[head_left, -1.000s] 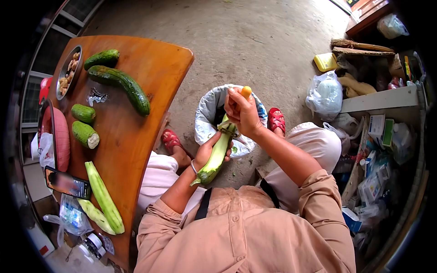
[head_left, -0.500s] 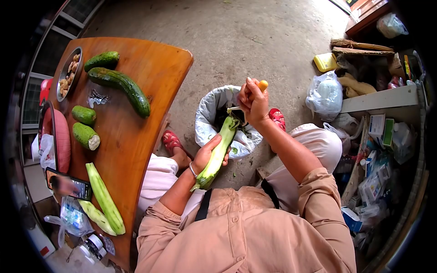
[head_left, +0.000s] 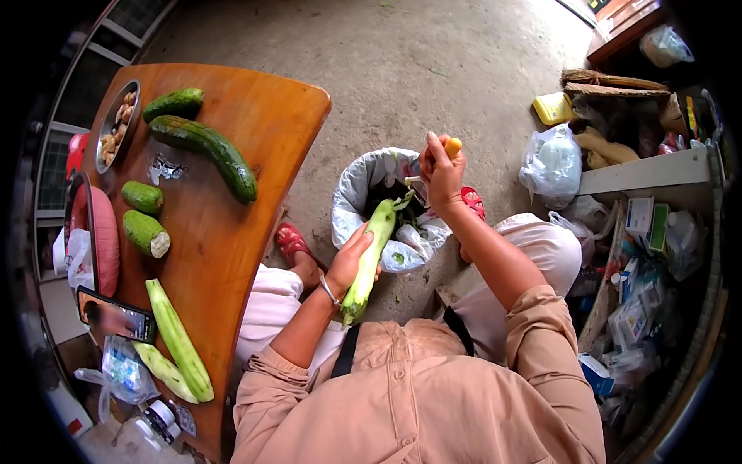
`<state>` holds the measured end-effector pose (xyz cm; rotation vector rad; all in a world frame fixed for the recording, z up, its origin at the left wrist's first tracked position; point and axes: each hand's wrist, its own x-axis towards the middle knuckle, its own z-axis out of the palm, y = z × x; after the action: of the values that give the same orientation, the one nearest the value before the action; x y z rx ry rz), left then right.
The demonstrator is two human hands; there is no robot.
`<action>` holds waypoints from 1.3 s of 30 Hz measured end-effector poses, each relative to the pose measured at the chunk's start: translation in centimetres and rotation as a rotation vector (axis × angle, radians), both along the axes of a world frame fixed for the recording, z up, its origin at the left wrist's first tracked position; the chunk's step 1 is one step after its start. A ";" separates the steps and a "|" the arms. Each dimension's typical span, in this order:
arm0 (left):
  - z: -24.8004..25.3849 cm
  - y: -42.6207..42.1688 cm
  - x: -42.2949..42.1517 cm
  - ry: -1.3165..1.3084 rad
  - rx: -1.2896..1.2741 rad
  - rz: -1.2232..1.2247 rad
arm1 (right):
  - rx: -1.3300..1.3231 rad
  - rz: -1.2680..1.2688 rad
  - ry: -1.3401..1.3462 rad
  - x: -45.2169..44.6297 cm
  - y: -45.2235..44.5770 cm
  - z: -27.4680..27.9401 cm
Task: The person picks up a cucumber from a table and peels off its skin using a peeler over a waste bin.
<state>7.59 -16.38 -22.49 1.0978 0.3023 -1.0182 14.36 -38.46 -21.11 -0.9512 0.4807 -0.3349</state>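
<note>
Clock directions here run from the middle of the bin, which stands near the centre of the view with a pale bag lining it and dark and green scraps inside. The person's left hand, at seven o'clock, is wrapped around a peeled pale-green squash, thumb along one side and fingertips showing on the other. The squash lies tilted, its stem end toward twelve o'clock over the bin's mouth and its other end toward seven, near the person's lap.

At two o'clock the right hand is closed in a fist around a tool with a yellow handle — the rest of the tool is too hidden to make out. This hand is apart from the squash.

The counter spans eight to ten o'clock. Toward ten lie a short dark-green squash and a long curved one just beside it, with a bowl of small brownish pieces near them. At nine are two stubby green pieces, close together, the nearer one showing a pale cut end. At eight two peeled lengths lie side by side, a phone next to them.

At two o'clock, well apart from the hands, a yellow container sits on the floor — a filled plastic bag is near it.
</note>
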 end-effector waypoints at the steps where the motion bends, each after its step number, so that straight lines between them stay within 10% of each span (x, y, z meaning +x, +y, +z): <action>1: -0.6 0.1 -0.1 -0.016 0.001 0.012 | -0.013 0.044 -0.020 -0.1 0.2 0.2; 10: -3.2 1.1 0.5 0.213 -0.192 -0.012 | -0.409 0.166 -0.126 -0.5 2.3 -0.5; 18: -2.4 0.3 0.8 0.354 -0.295 -0.012 | 0.231 0.280 0.039 -1.6 3.9 1.2; 22: -0.8 0.3 0.0 0.224 -0.321 -0.149 | -0.108 0.108 -0.031 -0.2 1.0 -2.0; 39: -1.3 -1.0 1.4 0.246 -0.525 0.232 | 0.334 0.047 0.095 -0.7 0.1 -2.8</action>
<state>8.98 -17.39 -23.77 0.4522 0.3272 -0.9509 13.69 -38.32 -23.94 -0.6535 0.5796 -0.1600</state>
